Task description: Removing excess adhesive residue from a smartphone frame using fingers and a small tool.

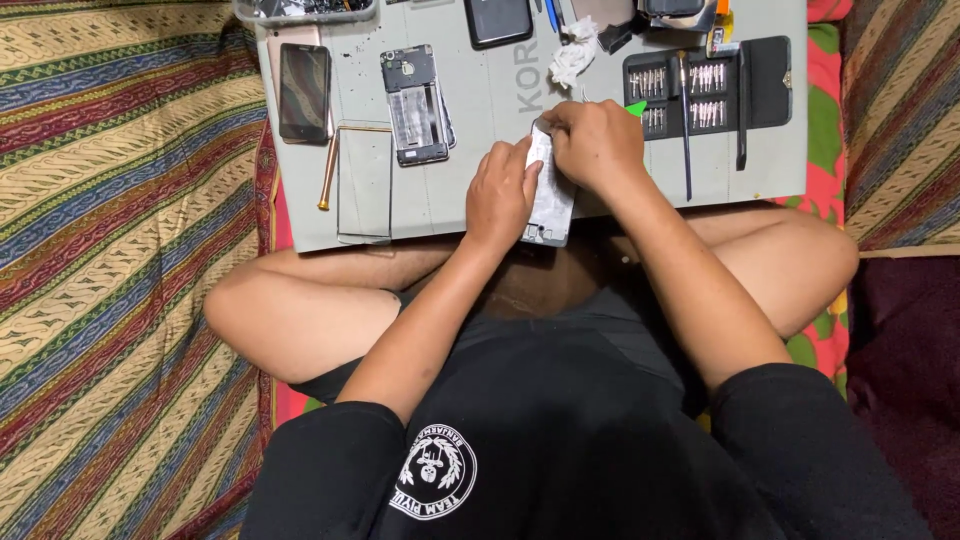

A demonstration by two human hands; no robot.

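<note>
A thin silver metal phone frame (551, 195) sits at the near edge of the grey work surface (480, 110). Both hands grip it: the left hand (502, 195) holds its side and the right hand (597, 148) presses on its top end. It looks like a taking-apart step, which calls for a small, careful touch. An opened phone (415, 105), a gold stick tool (328, 170) and a black screwdriver bit case (705, 95) lie farther back.

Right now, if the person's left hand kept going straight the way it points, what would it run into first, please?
The left hand points up and slightly right across the grey work mat. It already rests on the silvery phone frame, with the right hand at the frame's far end; going on, it would likely meet that hand first.
</note>
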